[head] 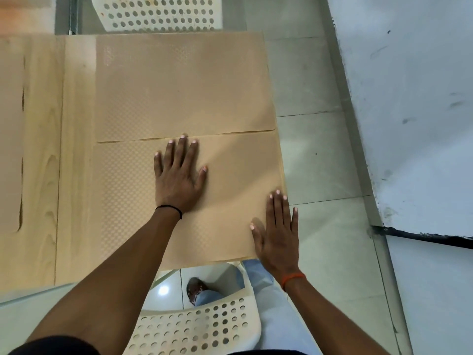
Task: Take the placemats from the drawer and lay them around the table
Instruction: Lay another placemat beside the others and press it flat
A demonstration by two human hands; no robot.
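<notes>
Two beige textured placemats lie side by side on the right end of the light wooden table (74, 149). The near placemat (230, 175) has my left hand (178, 175) pressed flat on its middle, fingers straight and spread. My right hand (277, 234) lies flat with straight fingers along that mat's right edge at the table's corner. The far placemat (179, 85) lies just beyond, its near edge meeting the first mat. A third placemat (10, 139) shows partly at the left border of the view.
A white perforated chair (199, 324) stands right below the table's near edge, by my legs. Another white perforated chair (158, 11) stands at the far side. Grey tiled floor (320, 155) runs to the right, bounded by a pale scuffed wall (414, 111).
</notes>
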